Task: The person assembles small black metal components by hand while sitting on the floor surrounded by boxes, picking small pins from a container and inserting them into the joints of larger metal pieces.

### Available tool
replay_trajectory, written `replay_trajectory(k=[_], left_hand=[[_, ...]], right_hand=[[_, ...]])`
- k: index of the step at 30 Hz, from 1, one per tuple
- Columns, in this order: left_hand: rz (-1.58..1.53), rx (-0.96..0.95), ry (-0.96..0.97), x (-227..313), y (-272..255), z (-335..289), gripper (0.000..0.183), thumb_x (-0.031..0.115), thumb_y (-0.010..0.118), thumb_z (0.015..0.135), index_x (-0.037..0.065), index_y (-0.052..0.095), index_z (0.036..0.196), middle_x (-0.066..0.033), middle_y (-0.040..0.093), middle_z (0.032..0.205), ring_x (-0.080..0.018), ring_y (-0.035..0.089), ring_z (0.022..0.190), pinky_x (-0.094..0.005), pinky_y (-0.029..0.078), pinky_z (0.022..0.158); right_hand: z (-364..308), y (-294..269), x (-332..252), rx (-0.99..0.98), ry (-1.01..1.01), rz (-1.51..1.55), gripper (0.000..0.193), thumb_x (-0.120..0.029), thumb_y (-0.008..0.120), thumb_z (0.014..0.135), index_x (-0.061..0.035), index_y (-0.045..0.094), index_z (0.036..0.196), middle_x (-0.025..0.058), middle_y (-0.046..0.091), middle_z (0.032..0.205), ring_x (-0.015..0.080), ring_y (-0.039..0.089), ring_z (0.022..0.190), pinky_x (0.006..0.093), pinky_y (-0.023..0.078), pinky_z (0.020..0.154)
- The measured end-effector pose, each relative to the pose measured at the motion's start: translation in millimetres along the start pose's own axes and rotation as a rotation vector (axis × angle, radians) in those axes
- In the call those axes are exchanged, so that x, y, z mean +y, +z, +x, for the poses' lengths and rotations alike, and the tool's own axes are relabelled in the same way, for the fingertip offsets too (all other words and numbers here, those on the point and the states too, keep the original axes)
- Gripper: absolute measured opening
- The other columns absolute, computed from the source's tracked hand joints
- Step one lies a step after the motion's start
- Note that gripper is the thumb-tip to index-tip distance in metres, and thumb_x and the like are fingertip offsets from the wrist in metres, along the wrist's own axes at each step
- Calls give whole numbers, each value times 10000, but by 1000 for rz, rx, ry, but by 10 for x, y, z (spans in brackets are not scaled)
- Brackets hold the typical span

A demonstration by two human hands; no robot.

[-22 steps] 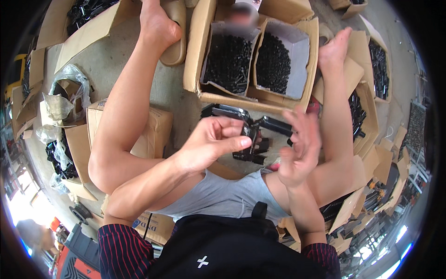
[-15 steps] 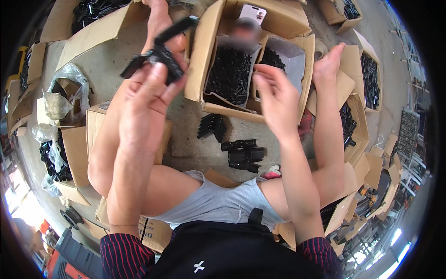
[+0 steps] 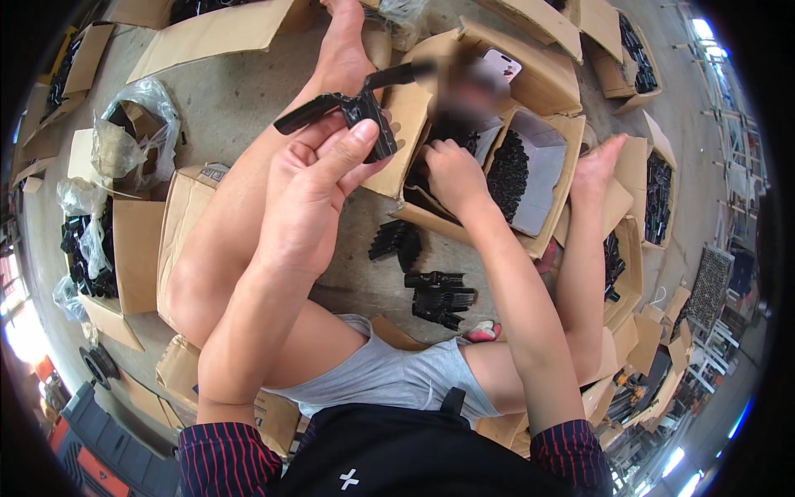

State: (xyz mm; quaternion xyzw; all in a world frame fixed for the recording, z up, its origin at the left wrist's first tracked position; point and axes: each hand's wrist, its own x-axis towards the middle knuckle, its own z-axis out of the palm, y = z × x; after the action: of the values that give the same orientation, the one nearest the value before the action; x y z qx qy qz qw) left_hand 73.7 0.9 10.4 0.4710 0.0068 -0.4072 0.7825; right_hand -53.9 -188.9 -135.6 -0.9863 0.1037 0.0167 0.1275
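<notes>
In the head view, our left hand [image 3: 308, 190] holds a black bracket [image 3: 383, 142] with spread arms, the thumb pressed on its near face and the fingers behind it. We have the bracket raised clear of the floor [image 3: 352, 277], in front of the left corner of an open cardboard box [image 3: 542, 70]. Our right hand [image 3: 454, 174] dips into that box's left compartment, where small black parts [image 3: 465, 137] lie; its fingertips seem hidden there, so we cannot tell whether they grip anything. The right compartment holds a heap of black pins [image 3: 507, 170] beside a bare grey wall. At the box's far side we see a phone [image 3: 500, 66]. Between our legs, two groups of black pieces [image 3: 440, 300] lie on the floor.
</notes>
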Motion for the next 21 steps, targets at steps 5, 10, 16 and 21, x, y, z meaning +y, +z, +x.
replay_trajectory(k=[5, 10, 16, 21], left_hand=[[-71, -77, -52, -177, 4, 8, 261, 129, 695, 963, 9, 648, 1190, -66, 714, 1127, -137, 687, 1037, -328, 565, 941], [-110, -201, -135, -316, 60, -41, 368, 177, 658, 989, -5, 594, 1302, -122, 663, 1280, -211, 642, 1198, -396, 516, 1076], [-107, -248, -164, -358, 147, -179, 337, 163, 725, 947, 41, 642, 1251, -47, 721, 1186, -112, 666, 1100, -292, 533, 937], [-107, -280, -188, -469, 121, -167, 308, 159, 736, 943, 64, 654, 1223, 35, 728, 1095, -18, 634, 965, -211, 496, 797]], right_hand=[[-116, -255, -140, 224, 212, 423, 253, -24, 665, 897, -1, 619, 1144, 115, 690, 982, 226, 672, 952, 358, 540, 850], [-437, -1124, -913, 761, 383, 1206, 222, 7, 684, 952, 22, 603, 1158, 101, 708, 1046, 148, 697, 970, 258, 533, 838], [-389, -1137, -1139, 1043, 346, 1284, 216, 41, 748, 890, 18, 656, 1084, 117, 739, 998, 142, 705, 920, 254, 539, 827], [-374, -1062, -1142, 1043, 360, 1081, 121, 23, 780, 864, 12, 710, 962, 110, 744, 971, 132, 692, 861, 254, 536, 808]])
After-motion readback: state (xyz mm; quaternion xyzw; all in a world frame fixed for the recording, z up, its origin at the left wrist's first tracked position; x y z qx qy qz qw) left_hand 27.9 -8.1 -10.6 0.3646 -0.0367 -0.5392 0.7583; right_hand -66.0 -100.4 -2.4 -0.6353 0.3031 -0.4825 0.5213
